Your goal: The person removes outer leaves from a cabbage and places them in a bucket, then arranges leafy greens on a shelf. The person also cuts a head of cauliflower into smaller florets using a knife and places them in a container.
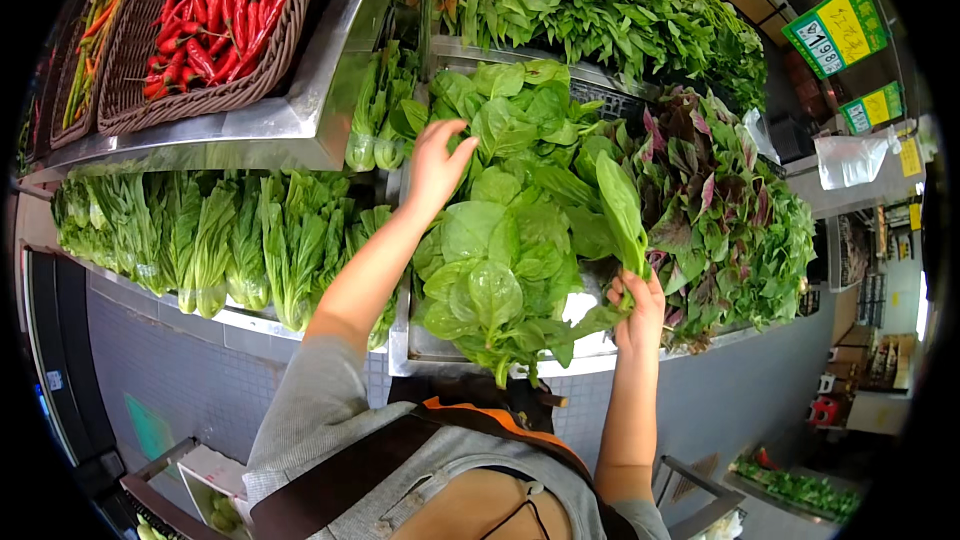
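Observation:
Broad green leafy vegetables (495,232) lie heaped on a metal display shelf (401,330) in front of me. At the heap's upper left is my left hand (441,161), its thumb and fingers apart, close to the leaves and holding nothing. My right hand (640,304) grips the stems of a small leafy green bunch (622,202) at the heap's right side. The leaves of that bunch point up and away from me. Just right of it lies a pile of red-and-green amaranth (697,187).
Bundled leafy greens (217,240) line the lower shelf at left, below a raised metal ledge (225,127) bearing a wicker basket (296,22) of red chillies (225,15). Narrow-leaved greens (570,0) fill the back. Price signs (836,26) and a plastic bag (855,157) are at right.

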A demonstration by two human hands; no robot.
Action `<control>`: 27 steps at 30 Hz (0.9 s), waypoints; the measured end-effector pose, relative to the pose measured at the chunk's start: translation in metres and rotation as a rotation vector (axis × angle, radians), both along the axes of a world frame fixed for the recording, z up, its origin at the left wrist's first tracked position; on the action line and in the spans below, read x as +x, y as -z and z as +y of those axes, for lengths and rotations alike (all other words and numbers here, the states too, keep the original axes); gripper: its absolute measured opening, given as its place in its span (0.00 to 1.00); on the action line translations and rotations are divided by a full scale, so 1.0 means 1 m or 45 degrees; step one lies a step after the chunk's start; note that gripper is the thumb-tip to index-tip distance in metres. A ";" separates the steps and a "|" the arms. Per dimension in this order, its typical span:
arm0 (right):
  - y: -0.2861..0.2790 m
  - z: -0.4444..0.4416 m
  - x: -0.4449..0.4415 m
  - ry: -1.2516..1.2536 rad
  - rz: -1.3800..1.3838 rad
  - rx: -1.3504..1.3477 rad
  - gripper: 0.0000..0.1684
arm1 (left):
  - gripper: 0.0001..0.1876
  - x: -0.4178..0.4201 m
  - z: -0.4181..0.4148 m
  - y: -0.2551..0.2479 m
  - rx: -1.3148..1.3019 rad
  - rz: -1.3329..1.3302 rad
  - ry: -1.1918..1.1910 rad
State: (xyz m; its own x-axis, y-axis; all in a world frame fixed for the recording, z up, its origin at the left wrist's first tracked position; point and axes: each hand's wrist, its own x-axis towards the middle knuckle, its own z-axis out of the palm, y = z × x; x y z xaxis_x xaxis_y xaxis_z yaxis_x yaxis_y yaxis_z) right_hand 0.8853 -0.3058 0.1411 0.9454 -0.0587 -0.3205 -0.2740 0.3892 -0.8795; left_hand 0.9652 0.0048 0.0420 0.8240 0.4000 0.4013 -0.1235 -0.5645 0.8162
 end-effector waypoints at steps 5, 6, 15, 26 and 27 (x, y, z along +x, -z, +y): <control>0.003 0.038 -0.033 0.069 -0.281 -0.395 0.28 | 0.34 0.083 -0.019 0.015 0.548 0.635 0.046; 0.013 0.043 -0.041 0.041 -0.264 -0.464 0.31 | 0.33 0.094 -0.022 0.014 0.487 0.721 0.077; 0.042 0.051 -0.049 -0.794 -0.499 -1.456 0.40 | 0.16 0.119 -0.005 -0.044 0.224 0.556 0.096; 0.038 0.037 -0.044 -0.896 -0.449 -1.380 0.35 | 0.29 0.133 -0.062 -0.036 0.058 1.062 0.564; 0.037 0.036 -0.045 -0.869 -0.448 -1.409 0.35 | 0.33 0.128 -0.058 -0.010 -0.008 1.063 0.581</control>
